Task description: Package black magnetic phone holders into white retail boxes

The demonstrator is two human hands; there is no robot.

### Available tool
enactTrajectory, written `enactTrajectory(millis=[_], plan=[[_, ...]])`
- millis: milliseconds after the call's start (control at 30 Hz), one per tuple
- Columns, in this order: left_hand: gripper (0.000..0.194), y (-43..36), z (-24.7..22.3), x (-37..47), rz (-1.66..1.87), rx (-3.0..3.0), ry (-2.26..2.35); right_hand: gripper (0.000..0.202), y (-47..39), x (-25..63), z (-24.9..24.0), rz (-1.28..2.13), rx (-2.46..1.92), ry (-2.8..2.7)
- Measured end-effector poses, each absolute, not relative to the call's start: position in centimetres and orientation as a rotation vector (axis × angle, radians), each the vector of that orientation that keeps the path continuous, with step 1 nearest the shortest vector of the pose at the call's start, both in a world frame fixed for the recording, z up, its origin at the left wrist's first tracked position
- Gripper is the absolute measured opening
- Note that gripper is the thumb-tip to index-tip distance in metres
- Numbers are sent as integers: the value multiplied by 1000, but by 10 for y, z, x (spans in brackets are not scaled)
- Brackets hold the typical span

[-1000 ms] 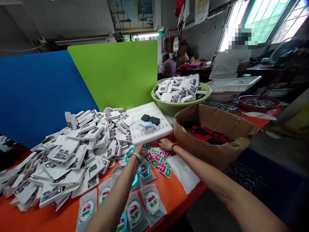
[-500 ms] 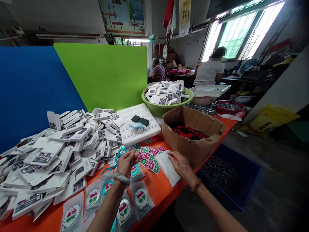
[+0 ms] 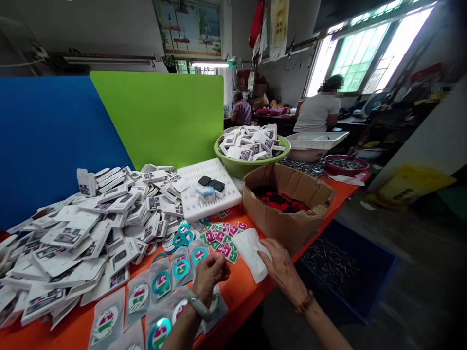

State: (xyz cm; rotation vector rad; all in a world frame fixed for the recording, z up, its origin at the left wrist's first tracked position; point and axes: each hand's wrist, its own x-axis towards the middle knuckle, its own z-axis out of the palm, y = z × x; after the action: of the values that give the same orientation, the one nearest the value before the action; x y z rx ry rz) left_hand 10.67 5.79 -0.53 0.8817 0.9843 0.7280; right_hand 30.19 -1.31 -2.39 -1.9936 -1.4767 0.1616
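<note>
My left hand (image 3: 211, 273) is closed above the orange table, its fingertips curled together; whatever it holds, if anything, is hidden. Under and beside it lie frosted bags (image 3: 138, 296), each with a ring and pink-and-green cards inside. My right hand (image 3: 281, 266) grips the edge of a white frosted plastic bag (image 3: 248, 250) with thumb and fingers. Just left of that bag, small pink and green cards (image 3: 222, 236) are scattered in a loose heap. Teal rings (image 3: 183, 236) and white rings lie left of the cards.
White boxes (image 3: 83, 233) are heaped at the left. A white foam tray (image 3: 207, 206) carries black square pieces. Behind stand a cardboard box (image 3: 273, 221) and a green basin (image 3: 241, 167) of boxes. A blue crate (image 3: 375, 282) sits right of the table; two people work beyond.
My left hand has moved right and toward me, away from the rings and cards. The right hand has shifted slightly on the white bag, which now looks more crumpled.
</note>
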Motion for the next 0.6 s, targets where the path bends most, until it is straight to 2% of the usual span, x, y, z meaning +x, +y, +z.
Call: enactTrajectory(millis=[133, 267, 367, 433, 600], plan=[[30, 78, 43, 130, 817, 1333, 880, 19, -34, 325, 65, 98, -1666, -1377], [16, 96, 107, 185, 872, 1899, 829, 18, -25, 376, 125, -148, -1730, -1257], [11, 108, 138, 237, 829, 2144, 675, 19, 3, 428, 135, -73, -1772, -1308], [13, 118, 145, 270, 672, 2175, 639, 18, 23, 460, 132, 79, -1796, -1370], [33, 149, 126, 333, 357, 2154, 720, 15, 58, 514, 119, 368, -1967, -1620]])
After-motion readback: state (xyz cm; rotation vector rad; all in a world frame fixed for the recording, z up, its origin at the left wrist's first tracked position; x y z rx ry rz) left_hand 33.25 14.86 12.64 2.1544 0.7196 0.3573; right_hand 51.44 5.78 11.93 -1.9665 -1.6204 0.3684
